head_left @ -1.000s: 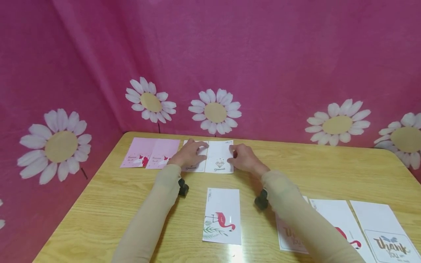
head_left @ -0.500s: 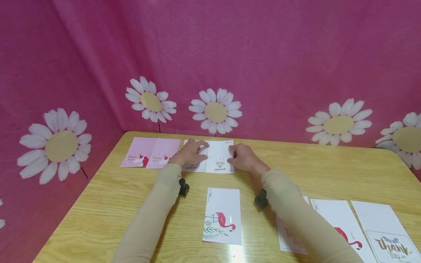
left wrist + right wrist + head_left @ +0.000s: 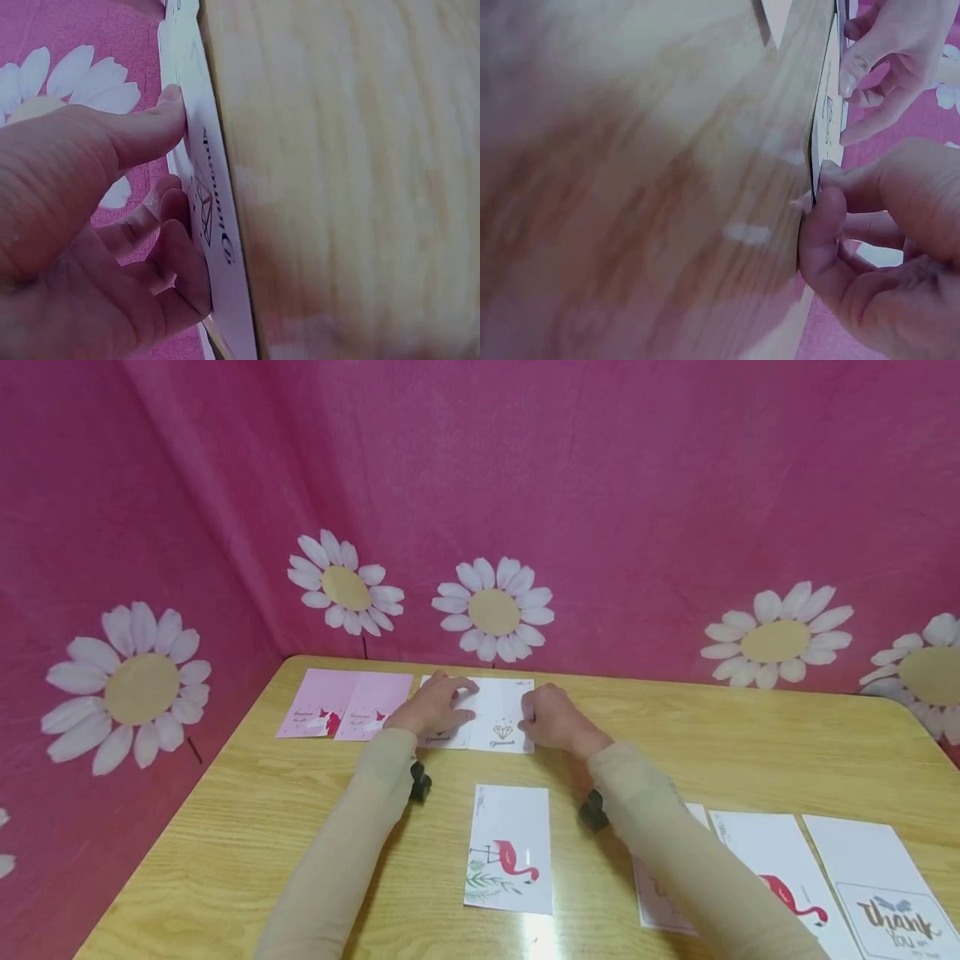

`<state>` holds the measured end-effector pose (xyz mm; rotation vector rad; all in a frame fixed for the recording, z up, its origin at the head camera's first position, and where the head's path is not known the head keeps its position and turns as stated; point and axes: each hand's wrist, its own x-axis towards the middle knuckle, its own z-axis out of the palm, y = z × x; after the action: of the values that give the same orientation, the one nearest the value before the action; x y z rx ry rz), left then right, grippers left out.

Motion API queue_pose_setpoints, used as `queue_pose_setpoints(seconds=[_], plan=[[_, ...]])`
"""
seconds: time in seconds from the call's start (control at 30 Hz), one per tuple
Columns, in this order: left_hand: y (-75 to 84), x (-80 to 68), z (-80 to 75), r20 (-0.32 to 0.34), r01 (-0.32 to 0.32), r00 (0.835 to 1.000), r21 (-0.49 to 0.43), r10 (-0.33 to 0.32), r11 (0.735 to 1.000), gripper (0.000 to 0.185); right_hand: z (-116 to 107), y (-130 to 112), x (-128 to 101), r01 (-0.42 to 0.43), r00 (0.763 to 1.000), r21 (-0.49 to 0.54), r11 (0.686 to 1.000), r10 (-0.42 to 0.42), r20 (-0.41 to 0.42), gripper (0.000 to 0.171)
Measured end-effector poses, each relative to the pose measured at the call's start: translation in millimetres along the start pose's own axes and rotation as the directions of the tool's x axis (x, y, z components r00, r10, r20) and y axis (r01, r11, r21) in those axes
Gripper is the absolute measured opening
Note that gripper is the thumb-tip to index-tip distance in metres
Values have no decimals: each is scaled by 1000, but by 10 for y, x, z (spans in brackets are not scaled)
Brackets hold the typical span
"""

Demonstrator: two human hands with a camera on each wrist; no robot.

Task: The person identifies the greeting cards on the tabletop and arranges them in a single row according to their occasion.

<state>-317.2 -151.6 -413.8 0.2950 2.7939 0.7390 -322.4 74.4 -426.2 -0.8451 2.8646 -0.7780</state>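
At centre frame, the diamond card (image 3: 504, 727) is pinched at its edge by the right hand (image 3: 553, 720) and pressed flat by the left hand (image 3: 435, 708), so creasing or skewing against the neighbouring card (image 3: 448, 737) is judged possible under uneven pressure.

I count two pink cards (image 3: 343, 704), two white diamond cards (image 3: 504, 717), two flamingo cards (image 3: 509, 847), two thank-you cards (image 3: 885, 893), five daisies (image 3: 492, 610) on the backdrop, and two hands (image 3: 435, 706).
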Motion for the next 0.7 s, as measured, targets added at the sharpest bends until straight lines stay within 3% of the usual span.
queue_pose_setpoints(seconds=[0.13, 0.3, 0.47, 0.7], plan=[[33, 11, -15, -4, 11, 1000, 63, -11, 998, 47, -13, -3, -15, 11, 1000, -54, 999, -10, 8, 38], [74, 13, -63, 8, -3, 1000, 115, 2, 993, 47, -40, -4, -34, -76, 995, -34, 997, 78, 57, 14], [93, 22, -104, 46, 1, 999, 76, -4, 997, 48, -64, -8, -47, -133, 988, 4, 991, 132, 84, 42], [84, 42, -73, 58, -1, 998, 30, -1, 1000, 48, -82, 20, -76, -158, 984, 26, 987, 155, 90, 34]])
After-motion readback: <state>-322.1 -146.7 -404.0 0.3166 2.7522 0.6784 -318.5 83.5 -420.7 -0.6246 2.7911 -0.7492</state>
